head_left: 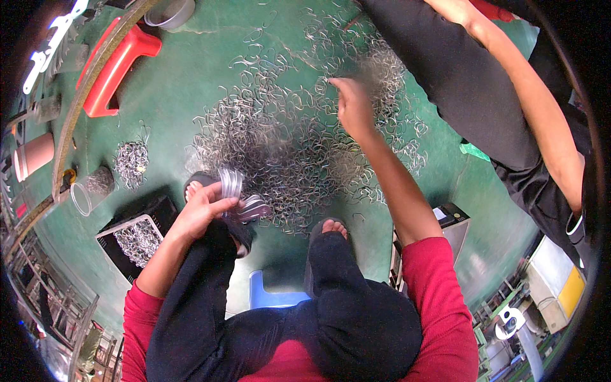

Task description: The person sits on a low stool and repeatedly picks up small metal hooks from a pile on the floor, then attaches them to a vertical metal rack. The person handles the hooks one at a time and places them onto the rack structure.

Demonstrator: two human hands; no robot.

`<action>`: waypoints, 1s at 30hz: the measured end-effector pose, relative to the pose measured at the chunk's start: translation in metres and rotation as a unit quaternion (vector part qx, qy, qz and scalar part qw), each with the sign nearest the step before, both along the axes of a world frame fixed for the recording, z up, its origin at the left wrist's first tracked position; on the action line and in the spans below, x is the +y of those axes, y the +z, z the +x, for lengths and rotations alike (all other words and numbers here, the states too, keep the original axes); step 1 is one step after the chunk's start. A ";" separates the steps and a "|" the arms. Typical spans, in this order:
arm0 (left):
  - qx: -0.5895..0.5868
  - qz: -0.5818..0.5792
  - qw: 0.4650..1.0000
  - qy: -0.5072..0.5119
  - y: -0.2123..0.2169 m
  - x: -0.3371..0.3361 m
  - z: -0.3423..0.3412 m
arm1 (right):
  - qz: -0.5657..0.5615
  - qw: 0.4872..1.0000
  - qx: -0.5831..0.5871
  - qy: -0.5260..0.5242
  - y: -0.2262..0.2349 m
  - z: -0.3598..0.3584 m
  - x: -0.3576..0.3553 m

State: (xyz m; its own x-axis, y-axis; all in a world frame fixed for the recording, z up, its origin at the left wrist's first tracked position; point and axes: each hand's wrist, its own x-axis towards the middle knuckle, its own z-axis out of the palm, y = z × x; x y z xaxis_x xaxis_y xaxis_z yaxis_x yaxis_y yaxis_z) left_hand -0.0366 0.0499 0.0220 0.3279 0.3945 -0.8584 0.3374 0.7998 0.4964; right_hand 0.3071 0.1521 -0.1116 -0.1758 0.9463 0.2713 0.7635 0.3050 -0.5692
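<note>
Many bent metal wire hooks (267,146) lie in a wide loose pile on the green floor in front of my feet. My left hand (207,207) is closed around a bundle of metal hooks (230,184), stacked side by side at the near left edge of the pile. Part of the bundle fans out below my thumb. My right hand (354,109) is stretched over the far right part of the pile, its fingers pinched together. Whether a hook is between those fingertips cannot be made out.
A box of hooks (139,240) and a clear tub (92,190) stand at left, beside a small hook heap (132,164). Beyond is a red stool (118,67). A blue stool (270,294) is beneath me. Another person's leg (458,83) and arm (528,95) occupy the upper right.
</note>
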 end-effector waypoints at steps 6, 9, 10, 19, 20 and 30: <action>-0.001 -0.001 1.000 0.009 -0.002 -0.002 0.001 | -0.043 0.994 -0.088 0.042 0.000 0.008 0.029; 0.003 -0.001 1.000 0.012 -0.002 -0.003 0.001 | -0.029 0.997 -0.067 -0.016 -0.001 0.007 0.040; 0.008 -0.001 1.000 0.007 -0.002 -0.002 0.000 | -0.039 0.997 -0.059 -0.042 -0.001 0.008 0.042; 0.001 -0.009 1.000 0.006 0.001 -0.001 0.000 | -0.051 0.995 -0.070 0.042 0.000 -0.002 0.004; 0.016 -0.007 1.000 -0.006 0.002 -0.001 0.001 | -0.040 0.996 -0.070 0.030 0.000 -0.004 0.005; 0.002 -0.007 1.000 0.000 0.002 0.000 0.001 | -0.078 0.975 -0.109 0.178 0.008 -0.012 0.017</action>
State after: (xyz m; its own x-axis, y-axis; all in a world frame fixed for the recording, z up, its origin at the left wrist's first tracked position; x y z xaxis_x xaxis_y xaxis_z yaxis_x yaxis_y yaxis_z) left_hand -0.0359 0.0498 0.0239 0.3248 0.3826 -0.8649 0.3382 0.8071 0.4840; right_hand 0.2951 0.1689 -0.1032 -0.5389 0.8409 0.0487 0.7326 0.4965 -0.4656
